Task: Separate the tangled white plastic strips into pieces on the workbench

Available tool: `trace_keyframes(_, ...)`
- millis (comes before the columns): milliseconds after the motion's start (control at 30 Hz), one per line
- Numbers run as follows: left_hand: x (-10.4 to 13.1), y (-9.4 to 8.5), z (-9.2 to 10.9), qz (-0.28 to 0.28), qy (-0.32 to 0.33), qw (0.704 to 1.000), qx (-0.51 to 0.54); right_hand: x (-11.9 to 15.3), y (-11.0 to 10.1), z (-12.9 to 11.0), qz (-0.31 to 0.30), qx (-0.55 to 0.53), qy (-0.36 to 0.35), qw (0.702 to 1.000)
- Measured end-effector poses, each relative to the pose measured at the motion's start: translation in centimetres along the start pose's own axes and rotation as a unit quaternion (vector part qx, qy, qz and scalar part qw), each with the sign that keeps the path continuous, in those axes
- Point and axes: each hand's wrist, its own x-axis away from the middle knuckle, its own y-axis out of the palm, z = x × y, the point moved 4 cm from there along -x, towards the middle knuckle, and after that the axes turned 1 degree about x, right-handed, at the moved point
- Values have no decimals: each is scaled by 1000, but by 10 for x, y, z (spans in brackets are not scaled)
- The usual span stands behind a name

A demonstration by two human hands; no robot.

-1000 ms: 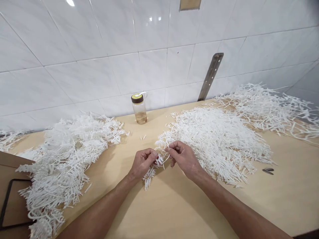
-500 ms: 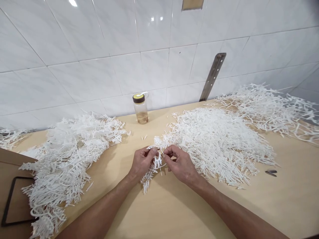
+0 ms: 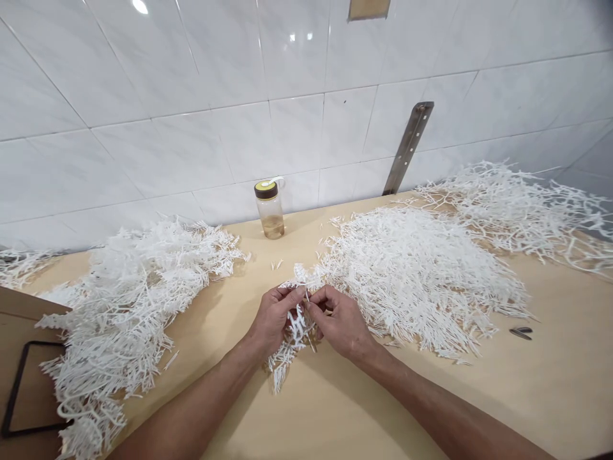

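Note:
Between my two hands is a white branching plastic strand point(image 3: 295, 324), with short prongs along it. My left hand point(image 3: 274, 318) is closed on it, thumb pressed against the fingers. My right hand point(image 3: 339, 319) pinches close by, fingertips almost meeting the left thumb; a thin white piece shows at the pinch, though the exact contact is partly hidden. The strand's lower end hangs down below the hands, and its upper part reaches toward a big heap of small white plastic pieces point(image 3: 421, 275) on the right.
A heap of white branching strands point(image 3: 129, 300) covers the left side of the wooden table point(image 3: 306, 415). More tangled strands point(image 3: 517, 211) lie at the back right. A lidded bottle point(image 3: 271, 214) stands near the tiled wall. Small dark snips point(image 3: 521, 333) rest at right; a brown box point(image 3: 29, 358) is at left.
Both hands have come closer together, the right one moving slightly left and down. The hanging end of the strand has dropped a little lower.

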Motion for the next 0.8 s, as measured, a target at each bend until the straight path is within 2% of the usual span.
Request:
trace_keyframes(133, -6, -8, -5, 59, 1, 998, -12, 4, 7, -2, -23, -1, -10, 1000)
trace_keyframes(233, -6, -11, -5, 98, 2, 994, -51, 4, 6, -3, -7, -4, -18, 1000)
trace_keyframes(400, -3, -8, -3, 101, -17, 992, -74, -5, -10, -2, 71, -1, 27, 997)
trace_keyframes(567, -5, -8, 4, 103, 1, 994, -44, -10, -23, -5, 105, -8, 57, 993)
trace_keyframes(633, -3, -9, 10, 120, 41, 990, -58, -10, -26, -5, 113, -6, 51, 992)
trace_keyframes(700, 2, -9, 18, 139, 115, 979, -97, -9, -26, -5, 123, 8, 28, 992)
trace_keyframes(800, 12, -4, 28, 134, 241, 941, -195, -7, -26, -8, 147, 54, -43, 987)
